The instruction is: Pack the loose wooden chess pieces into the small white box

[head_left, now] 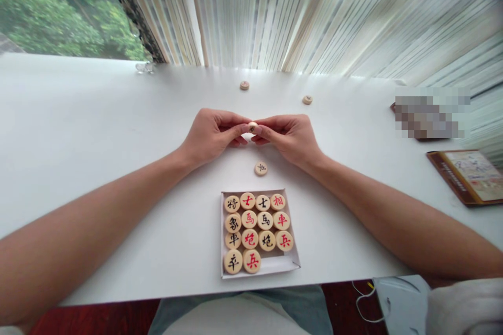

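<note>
Between the fingertips of my left hand [214,133] and my right hand [288,136] is a round wooden xiangqi piece [252,127] with a dark mark. Both hands pinch it just above the white table. Below them lies a loose xiangqi piece with a black character [261,168], touched by neither hand. Nearer to me sits an open white box [280,263] holding rows of pieces with red and black characters, such as the black general [232,203] and a red soldier [252,260]. Its front right corner shows bare bottom.
Two more pieces lie farther back, one near the curtain [244,85] and one to its right [307,99]. At the right edge stand a brown-framed item [448,180] and a blurred-out object [428,118]. A small clear object [144,67] sits by the window.
</note>
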`<state>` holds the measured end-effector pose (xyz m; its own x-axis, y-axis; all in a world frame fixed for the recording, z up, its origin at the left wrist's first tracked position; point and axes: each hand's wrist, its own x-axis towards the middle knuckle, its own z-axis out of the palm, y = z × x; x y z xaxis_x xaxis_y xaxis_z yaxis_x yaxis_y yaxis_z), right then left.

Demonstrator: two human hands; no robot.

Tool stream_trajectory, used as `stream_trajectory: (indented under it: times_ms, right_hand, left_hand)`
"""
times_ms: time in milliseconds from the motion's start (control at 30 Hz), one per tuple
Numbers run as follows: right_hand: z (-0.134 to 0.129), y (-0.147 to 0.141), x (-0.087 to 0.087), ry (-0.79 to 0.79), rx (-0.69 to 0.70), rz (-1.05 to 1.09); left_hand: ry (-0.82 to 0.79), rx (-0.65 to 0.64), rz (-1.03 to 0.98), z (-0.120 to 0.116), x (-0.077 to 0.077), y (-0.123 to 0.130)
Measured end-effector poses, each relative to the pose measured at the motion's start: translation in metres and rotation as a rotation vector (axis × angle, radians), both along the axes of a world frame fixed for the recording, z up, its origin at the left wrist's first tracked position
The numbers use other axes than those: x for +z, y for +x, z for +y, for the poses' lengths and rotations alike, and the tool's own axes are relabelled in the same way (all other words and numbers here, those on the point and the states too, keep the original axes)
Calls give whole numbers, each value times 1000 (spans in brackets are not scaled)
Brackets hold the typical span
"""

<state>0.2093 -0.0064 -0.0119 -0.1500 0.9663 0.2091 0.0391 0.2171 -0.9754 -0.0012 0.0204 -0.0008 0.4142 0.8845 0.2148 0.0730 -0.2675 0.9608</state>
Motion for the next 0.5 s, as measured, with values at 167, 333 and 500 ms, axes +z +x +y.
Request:
stream_trajectory:
  times_ms: [167, 333, 500]
  right_hand:
    - [0, 0, 3, -68, 36, 22]
    - [2, 2, 4, -120, 49, 28]
    - [2, 2, 2, -81, 37, 26]
  left_hand:
    - [-41, -34, 10, 2, -1, -3]
    - [-49, -83, 8, 5, -2, -4]
    - [-36, -57, -2, 2, 0, -2]
